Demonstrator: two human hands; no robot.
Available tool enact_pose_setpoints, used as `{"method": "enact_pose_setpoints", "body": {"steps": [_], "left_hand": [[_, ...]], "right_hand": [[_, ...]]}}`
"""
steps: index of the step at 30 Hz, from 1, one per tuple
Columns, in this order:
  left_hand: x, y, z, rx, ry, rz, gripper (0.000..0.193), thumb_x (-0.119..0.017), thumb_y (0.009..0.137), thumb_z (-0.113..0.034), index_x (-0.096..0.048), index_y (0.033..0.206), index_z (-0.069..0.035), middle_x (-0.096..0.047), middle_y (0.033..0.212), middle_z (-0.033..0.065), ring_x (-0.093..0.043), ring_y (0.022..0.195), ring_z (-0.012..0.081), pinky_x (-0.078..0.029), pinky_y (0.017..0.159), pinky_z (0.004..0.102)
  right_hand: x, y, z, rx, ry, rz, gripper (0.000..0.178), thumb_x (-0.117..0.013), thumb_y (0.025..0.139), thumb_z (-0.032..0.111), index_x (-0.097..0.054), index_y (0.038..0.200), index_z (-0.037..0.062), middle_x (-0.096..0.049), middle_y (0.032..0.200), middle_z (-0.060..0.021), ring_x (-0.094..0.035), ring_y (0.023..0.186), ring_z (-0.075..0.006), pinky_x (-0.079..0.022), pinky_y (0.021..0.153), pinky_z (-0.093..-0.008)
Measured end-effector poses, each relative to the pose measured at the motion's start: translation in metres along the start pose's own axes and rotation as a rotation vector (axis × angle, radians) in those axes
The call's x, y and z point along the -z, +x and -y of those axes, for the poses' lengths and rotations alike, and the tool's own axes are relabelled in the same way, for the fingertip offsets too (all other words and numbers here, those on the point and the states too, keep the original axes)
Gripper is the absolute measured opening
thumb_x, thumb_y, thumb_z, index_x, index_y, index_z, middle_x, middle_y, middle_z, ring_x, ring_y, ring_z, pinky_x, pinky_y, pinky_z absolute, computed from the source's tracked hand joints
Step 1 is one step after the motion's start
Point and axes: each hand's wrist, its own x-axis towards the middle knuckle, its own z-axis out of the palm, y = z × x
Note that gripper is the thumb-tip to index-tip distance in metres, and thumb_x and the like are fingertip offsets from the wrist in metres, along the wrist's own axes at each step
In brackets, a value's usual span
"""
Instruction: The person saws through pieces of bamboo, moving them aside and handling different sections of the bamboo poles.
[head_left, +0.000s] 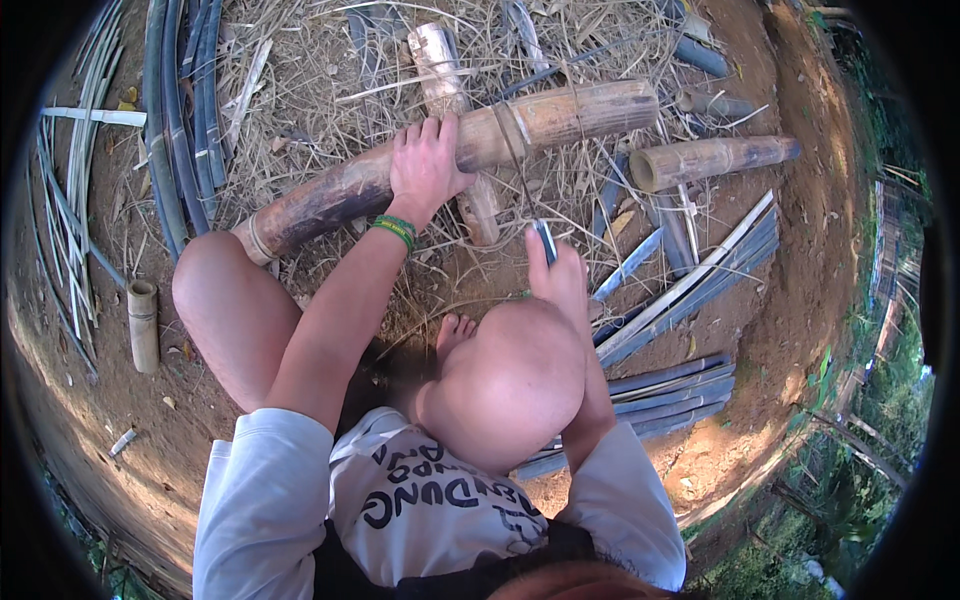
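Observation:
A thick brown bamboo pole (590, 112) lies slantwise across a shorter bamboo piece (437, 62), which props it off the ground. My left hand (428, 170) presses on top of the pole, fingers curled over its far side. A green band circles that wrist. My right hand (562, 278) is closed around a hand saw (545, 242) with a blue-grey handle. Its thin dark blade, seen nearly edge-on, reaches up to a dark ring-shaped line around the pole, right of my left hand. Whether the blade sits inside that line, I cannot tell.
Dry bamboo shavings (300, 60) litter the ground. Split bamboo strips (690, 285) lie at right, with more dark poles (165, 110) at left. A cut bamboo length (710, 162) rests at far right. A short bamboo tube (142, 325) stands left of my bent knee.

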Motion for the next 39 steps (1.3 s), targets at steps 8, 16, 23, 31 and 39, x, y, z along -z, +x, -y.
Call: {"method": "enact_pose_setpoints", "body": {"steps": [8, 16, 23, 31, 39], "left_hand": [[0.001, 0.008, -0.003, -0.011, -0.038, 0.039, 0.085, -0.093, 0.059, -0.037, -0.055, 0.131, -0.010, -0.066, 0.115, 0.0119, -0.065, 0.111, 0.0343, -0.050, 0.100, 0.0483], [-0.003, 0.003, -0.003, -0.014, -0.039, 0.021, 0.090, -0.093, 0.059, -0.039, -0.053, 0.135, -0.011, -0.065, 0.115, 0.0123, -0.066, 0.111, 0.0338, -0.050, 0.099, 0.0477], [-0.001, 0.010, -0.001, 0.019, -0.031, 0.067, 0.089, -0.093, 0.059, -0.041, -0.054, 0.134, -0.011, -0.066, 0.116, 0.0122, -0.066, 0.112, 0.0334, -0.050, 0.101, 0.0482], [-0.002, 0.011, -0.004, -0.011, -0.059, 0.066, 0.084, -0.093, 0.061, -0.042, -0.055, 0.129, -0.011, -0.067, 0.115, 0.0117, -0.067, 0.111, 0.0340, -0.051, 0.099, 0.0488], [0.008, 0.020, 0.000, 0.046, -0.063, 0.122, 0.086, -0.093, 0.059, -0.041, -0.056, 0.131, -0.011, -0.068, 0.117, 0.0136, -0.066, 0.114, 0.0350, -0.051, 0.104, 0.0494]], "right_hand": [[-0.025, 0.037, -0.001, 0.110, 0.037, -0.068, 0.062, -0.060, 0.100, 0.050, -0.072, 0.089, -0.0096, -0.068, 0.080, -0.0346, -0.069, 0.084, -0.0549, -0.054, 0.079, -0.0574], [-0.021, 0.049, 0.021, 0.144, -0.070, -0.104, 0.063, -0.059, 0.100, 0.050, -0.071, 0.085, -0.0100, -0.067, 0.078, -0.0359, -0.069, 0.085, -0.0543, -0.054, 0.078, -0.0572], [-0.010, -0.003, -0.032, 0.026, 0.042, 0.015, 0.059, -0.062, 0.099, 0.050, -0.072, 0.091, -0.0078, -0.070, 0.084, -0.0331, -0.072, 0.088, -0.0505, -0.054, 0.079, -0.0538], [-0.018, 0.067, 0.032, 0.166, 0.007, -0.055, 0.059, -0.059, 0.102, 0.048, -0.072, 0.088, -0.0081, -0.069, 0.082, -0.0325, -0.068, 0.083, -0.0538, -0.054, 0.075, -0.0545], [0.011, -0.048, -0.055, 0.007, 0.161, 0.018, 0.052, -0.064, 0.101, 0.042, -0.072, 0.087, -0.0079, -0.069, 0.079, -0.0314, -0.072, 0.081, -0.0480, -0.055, 0.074, -0.0531]]}}
